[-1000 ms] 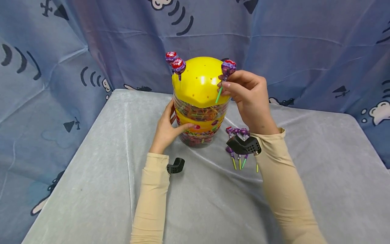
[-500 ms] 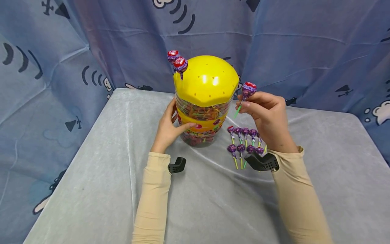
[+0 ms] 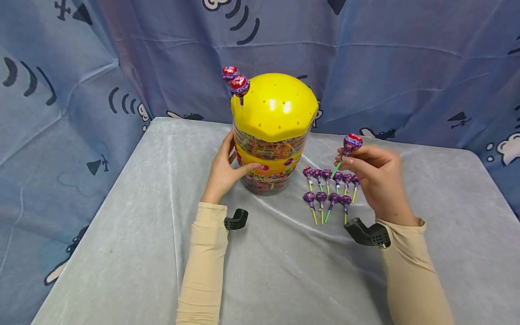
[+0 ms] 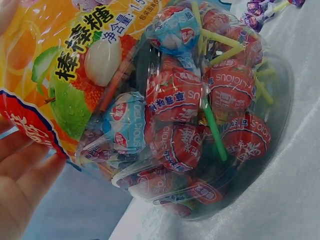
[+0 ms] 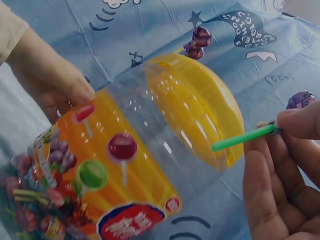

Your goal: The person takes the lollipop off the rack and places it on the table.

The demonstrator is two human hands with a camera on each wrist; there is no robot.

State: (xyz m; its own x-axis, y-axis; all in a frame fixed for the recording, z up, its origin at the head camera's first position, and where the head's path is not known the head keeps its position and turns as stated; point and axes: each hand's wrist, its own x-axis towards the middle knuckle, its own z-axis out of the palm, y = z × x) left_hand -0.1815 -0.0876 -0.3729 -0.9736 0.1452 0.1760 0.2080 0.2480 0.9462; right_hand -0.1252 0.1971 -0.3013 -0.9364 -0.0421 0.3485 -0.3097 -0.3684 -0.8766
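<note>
A clear jar point(image 3: 268, 149) filled with wrapped lollipops stands on the table, topped by a yellow lid point(image 3: 280, 106) with small holes. My left hand point(image 3: 225, 174) grips the jar's left side, thumb across its orange label point(image 4: 65, 65). Two purple-and-red lollipops point(image 3: 239, 85) stick up from the lid's left edge. Right of the jar, my right hand point(image 3: 375, 178) pinches a purple lollipop point(image 3: 352, 143) by its upper stick, head up; its green stick point(image 5: 242, 137) points down toward the left. It hovers over two rows of purple lollipops point(image 3: 327, 175) lying on the table.
The grey cloth-covered table point(image 3: 134, 234) spreads out in front and to both sides. Behind it hangs a blue patterned curtain point(image 3: 386, 67). A black wrist camera point(image 3: 367, 232) sits on the right sleeve, another camera point(image 3: 236, 220) on the left.
My right hand has moved from beside the lid down and to the right, carrying the lollipop over the rows. The left hand stays on the jar.
</note>
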